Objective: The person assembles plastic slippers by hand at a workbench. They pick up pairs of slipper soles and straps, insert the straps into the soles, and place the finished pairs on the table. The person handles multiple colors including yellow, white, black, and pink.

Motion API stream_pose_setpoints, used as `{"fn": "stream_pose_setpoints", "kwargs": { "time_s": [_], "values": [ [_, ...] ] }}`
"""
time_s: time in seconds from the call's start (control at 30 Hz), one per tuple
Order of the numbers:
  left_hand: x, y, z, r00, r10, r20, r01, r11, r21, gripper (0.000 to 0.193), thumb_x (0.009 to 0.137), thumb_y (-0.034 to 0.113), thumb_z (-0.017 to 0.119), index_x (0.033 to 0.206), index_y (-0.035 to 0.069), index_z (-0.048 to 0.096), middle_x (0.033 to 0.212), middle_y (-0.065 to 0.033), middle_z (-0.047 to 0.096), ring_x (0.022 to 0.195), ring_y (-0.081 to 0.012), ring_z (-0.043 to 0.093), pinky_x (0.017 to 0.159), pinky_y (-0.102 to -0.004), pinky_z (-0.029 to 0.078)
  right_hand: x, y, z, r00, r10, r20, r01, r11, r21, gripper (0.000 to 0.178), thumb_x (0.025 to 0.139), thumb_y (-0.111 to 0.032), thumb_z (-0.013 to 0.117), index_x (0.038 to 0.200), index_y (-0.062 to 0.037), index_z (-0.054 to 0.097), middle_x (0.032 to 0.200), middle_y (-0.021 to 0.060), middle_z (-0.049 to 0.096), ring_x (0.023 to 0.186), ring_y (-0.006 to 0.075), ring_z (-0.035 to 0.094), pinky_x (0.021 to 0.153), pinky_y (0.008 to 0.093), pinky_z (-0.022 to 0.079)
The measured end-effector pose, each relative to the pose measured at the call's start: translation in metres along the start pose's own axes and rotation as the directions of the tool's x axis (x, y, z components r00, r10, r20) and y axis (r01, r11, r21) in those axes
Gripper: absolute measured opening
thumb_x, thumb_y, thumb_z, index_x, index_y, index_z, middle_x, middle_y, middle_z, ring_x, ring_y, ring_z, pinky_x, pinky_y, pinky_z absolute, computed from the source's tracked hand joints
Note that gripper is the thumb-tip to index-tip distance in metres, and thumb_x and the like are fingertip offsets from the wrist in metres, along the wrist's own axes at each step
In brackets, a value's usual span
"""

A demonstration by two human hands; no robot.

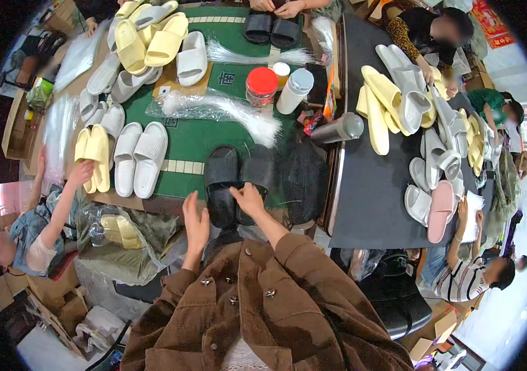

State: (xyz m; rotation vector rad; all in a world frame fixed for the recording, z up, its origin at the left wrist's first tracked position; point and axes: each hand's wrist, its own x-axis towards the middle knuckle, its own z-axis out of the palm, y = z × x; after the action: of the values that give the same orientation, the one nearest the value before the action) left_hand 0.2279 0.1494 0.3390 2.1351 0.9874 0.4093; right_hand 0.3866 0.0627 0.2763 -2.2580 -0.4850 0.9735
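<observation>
A pair of black slippers [221,188] lies at the table's near edge, right in front of me. My left hand [196,227] is just left of them, fingers extended and apart, with nothing in it. Over the right slipper of the pair reaches my right hand [252,203]. Its fingertips are pinched together at the gap between the two slippers, beside the straps. Whatever thin thing they may hold is too small to see. Just right of the pair rests another dark slipper-shaped item [304,185], hard to make out.
Clear plastic strips in a bag [226,114] lie beyond the slippers. A red-lidded jar [261,86], a white bottle [295,91] and a grey tumbler [338,128] stand to the right. White slippers [141,159] are at left. A co-worker's hand [81,174] touches yellow slippers [98,148].
</observation>
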Motion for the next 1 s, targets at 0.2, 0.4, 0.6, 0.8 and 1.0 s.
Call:
{"fn": "stream_pose_setpoints", "kwargs": {
  "time_s": [0.2, 0.4, 0.6, 0.8, 1.0],
  "values": [
    [-0.003, 0.005, 0.027, 0.960, 0.065, 0.273, -0.057, 0.998, -0.036, 0.038, 0.084, 0.008, 0.052, 0.122, 0.004, 0.050, 0.129, -0.0236, 0.041, 0.118, -0.0418, 0.041, 0.100, -0.0453, 0.034, 0.012, 0.024, -0.010, 0.934, -0.167, 0.316, 0.169, 0.985, 0.020, 0.045, 0.086, -0.030, 0.054, 0.118, 0.0020, 0.050, 0.105, 0.0240, 0.057, 0.100, 0.0404, 0.054, 0.086, 0.0437, 0.044],
    [-0.005, 0.011, 0.071, 0.897, 0.103, 0.429, -0.192, 0.967, 0.169, 0.061, 0.082, 0.009, 0.057, 0.138, 0.021, 0.038, 0.142, -0.0312, 0.020, 0.129, -0.0494, 0.021, 0.102, -0.0558, 0.024, -0.035, -0.002, -0.077, 0.908, -0.129, 0.399, 0.075, 0.986, 0.149, 0.038, 0.095, -0.026, 0.046, 0.122, -0.0014, 0.054, 0.119, 0.0164, 0.058, 0.102, 0.0303, 0.059, 0.085, 0.0397, 0.047],
    [0.015, 0.000, 0.124, 0.871, -0.004, 0.491, -0.152, 0.948, 0.279, 0.065, 0.085, 0.022, 0.060, 0.142, 0.014, 0.029, 0.136, -0.0386, 0.016, 0.127, -0.0565, 0.017, 0.101, -0.0631, 0.016, -0.066, 0.044, -0.105, 0.958, -0.169, 0.233, 0.134, 0.978, 0.160, 0.036, 0.093, -0.025, 0.048, 0.121, -0.0025, 0.056, 0.109, 0.0160, 0.063, 0.101, 0.0271, 0.061, 0.085, 0.0359, 0.047],
    [0.017, -0.003, 0.131, 0.935, 0.050, 0.351, -0.174, 0.928, 0.330, 0.062, 0.084, 0.018, 0.061, 0.135, -0.003, 0.032, 0.123, -0.0305, 0.032, 0.121, -0.0544, 0.025, 0.103, -0.0619, 0.016, -0.100, 0.053, -0.160, 0.981, -0.132, -0.144, 0.169, 0.943, 0.288, 0.030, 0.091, -0.018, 0.050, 0.115, -0.0040, 0.060, 0.093, 0.0114, 0.068, 0.086, 0.0185, 0.064, 0.074, 0.0298, 0.049],
    [0.029, 0.004, 0.095, 0.976, 0.062, 0.209, -0.107, 0.971, 0.212, 0.044, 0.083, 0.010, 0.057, 0.122, -0.006, 0.047, 0.103, -0.0194, 0.044, 0.099, -0.0380, 0.046, 0.098, -0.0512, 0.031, -0.125, 0.090, -0.242, 0.761, 0.044, -0.648, 0.007, 0.997, 0.077, 0.026, 0.087, -0.007, 0.053, 0.111, 0.0015, 0.059, 0.092, 0.0182, 0.065, 0.077, 0.0293, 0.064, 0.069, 0.0353, 0.049]
  ]
}}
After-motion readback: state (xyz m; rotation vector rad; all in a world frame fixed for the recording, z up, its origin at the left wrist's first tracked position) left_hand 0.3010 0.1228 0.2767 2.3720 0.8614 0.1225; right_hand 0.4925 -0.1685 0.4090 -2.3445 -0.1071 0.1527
